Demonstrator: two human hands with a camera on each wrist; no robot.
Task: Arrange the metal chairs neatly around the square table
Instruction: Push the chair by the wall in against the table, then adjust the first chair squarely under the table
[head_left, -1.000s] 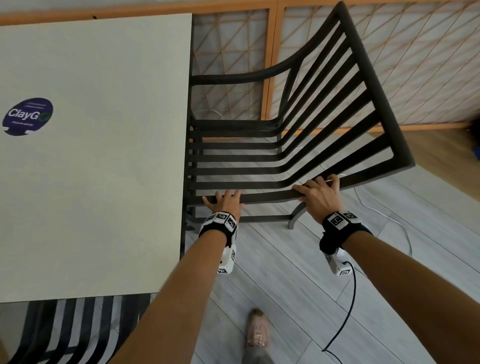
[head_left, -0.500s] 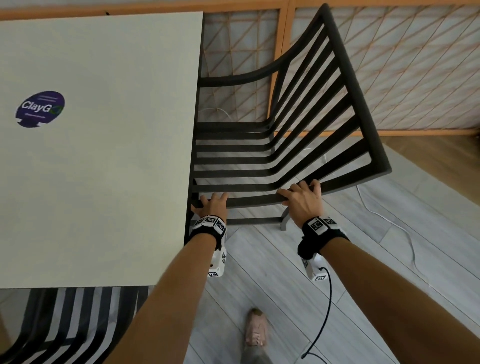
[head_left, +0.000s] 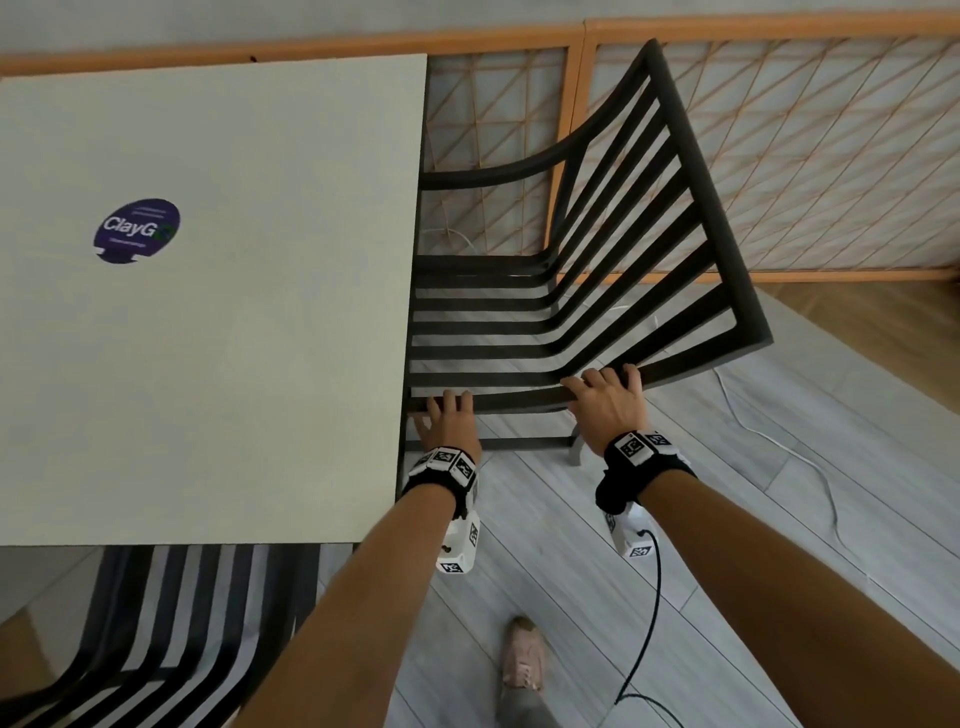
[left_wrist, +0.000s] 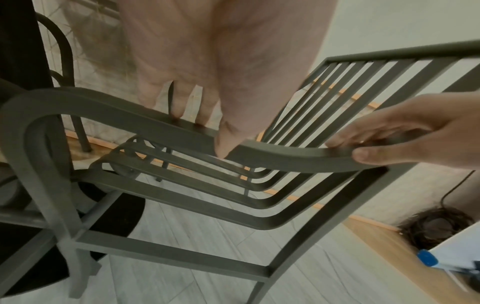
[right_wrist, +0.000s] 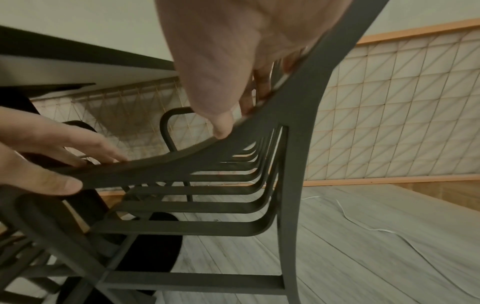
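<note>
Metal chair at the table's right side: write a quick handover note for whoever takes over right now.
Left hand: grips the near armrest close to the table edge.
Right hand: grips the same armrest where it meets the backrest.
Metal chair: front of its seat tucked under the square table, backrest angled away from the table.
Second slatted chair: partly under the near edge.
Done: chair is at its side.
Left: square it up; other sides are out of view.
</note>
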